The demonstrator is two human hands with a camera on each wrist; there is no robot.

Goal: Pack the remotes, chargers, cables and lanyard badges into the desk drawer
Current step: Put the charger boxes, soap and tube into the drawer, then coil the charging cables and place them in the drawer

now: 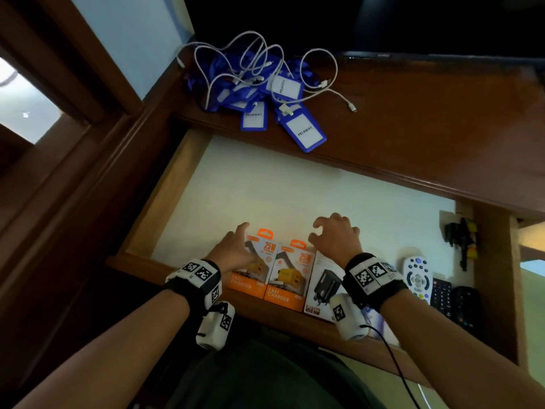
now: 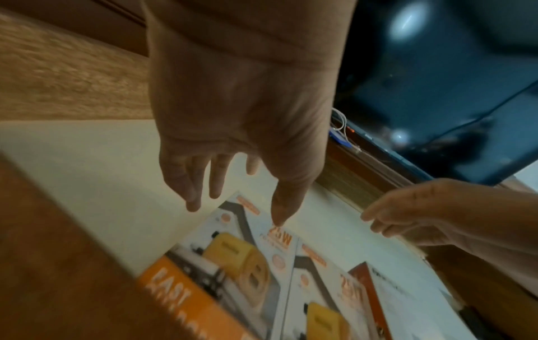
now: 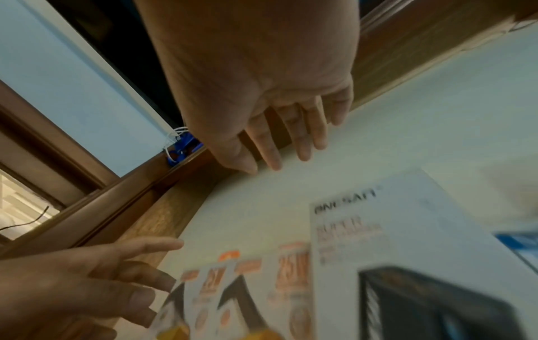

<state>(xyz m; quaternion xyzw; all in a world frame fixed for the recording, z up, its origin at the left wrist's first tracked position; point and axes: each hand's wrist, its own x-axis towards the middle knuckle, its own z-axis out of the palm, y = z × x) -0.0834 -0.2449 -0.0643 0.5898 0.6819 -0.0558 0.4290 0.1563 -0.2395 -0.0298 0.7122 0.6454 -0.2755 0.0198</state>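
Both empty: left hand (image 1: pixel 233 249) spread over the left orange charger box (image 1: pixel 253 265), right hand (image 1: pixel 336 240) loosely curled above the white charger box (image 1: pixel 320 283). Boxes packed side by side along the near edge of the drawer (image 1: pixel 165 199), long axes running near to far. Still on the table (image 1: pixel 427 137): white cables (image 1: pixel 265 63) tangled over blue lanyard badges (image 1: pixel 305 132). Probably light, limp, snag-prone; best scooped as one bundle.

Home room; wooden desk (image 1: pixel 413 128) below dark TV screen (image 1: pixel 442 22); window (image 1: pixel 26 104)
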